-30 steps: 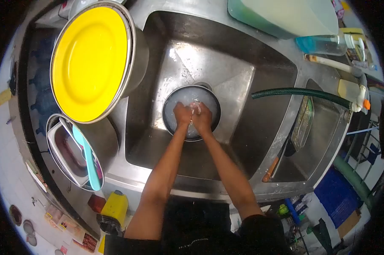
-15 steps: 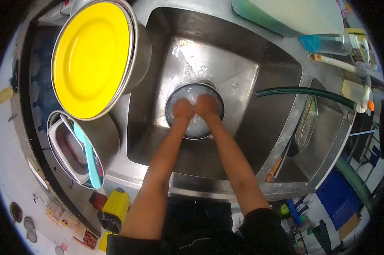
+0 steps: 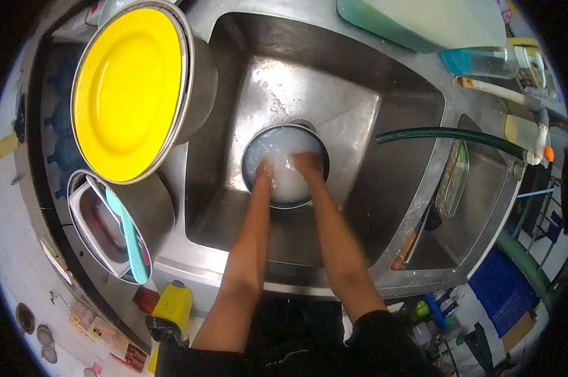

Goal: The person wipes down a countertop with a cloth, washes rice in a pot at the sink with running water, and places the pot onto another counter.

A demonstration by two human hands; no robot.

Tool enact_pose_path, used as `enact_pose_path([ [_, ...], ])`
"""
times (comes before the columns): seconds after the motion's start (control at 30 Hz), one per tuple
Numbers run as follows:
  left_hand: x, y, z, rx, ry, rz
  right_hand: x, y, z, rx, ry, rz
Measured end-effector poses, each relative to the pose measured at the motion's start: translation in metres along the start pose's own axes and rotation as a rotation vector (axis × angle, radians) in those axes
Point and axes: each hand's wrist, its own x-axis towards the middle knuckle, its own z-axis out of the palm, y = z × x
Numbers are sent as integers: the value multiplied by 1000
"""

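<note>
A round metal bowl [image 3: 290,205] full of cloudy, greyish-white water [image 3: 282,139] stands on the floor of the stainless steel sink [image 3: 350,122]. Into this water reach both my hands, side by side and a little apart. My left hand [image 3: 264,171] is in the left half of the bowl, its fingers under the surface. On the right, my right hand [image 3: 306,163] is also partly sunk and slightly blurred. The murky water hides the fingers of both hands and anything they may hold.
Left of the sink stand a large pot with a yellow plate [image 3: 128,94] on top and a metal pot [image 3: 152,207] holding a tray and a turquoise spoon [image 3: 128,232]. A green hose [image 3: 447,133] juts over the right rim. A wooden-handled utensil [image 3: 404,251] lies farther right.
My hands were closed fists close together at the water's surface. They have since moved apart and sunk deeper, and the water looks cloudier.
</note>
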Motion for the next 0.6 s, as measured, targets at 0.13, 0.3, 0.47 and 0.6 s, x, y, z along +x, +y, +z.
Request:
enact_pose_path([
  [0.13,0,5,21,-365,158,-209,23,32,43,-158,-37,-40],
  [0.3,-19,44,10,413,182,-113,-5,9,25,-26,253,57],
  [0.47,-52,83,-5,770,183,349,-22,1,4,-174,260,-275],
  [0.6,-38,70,-14,918,76,814,-30,-11,-4,-258,175,-367],
])
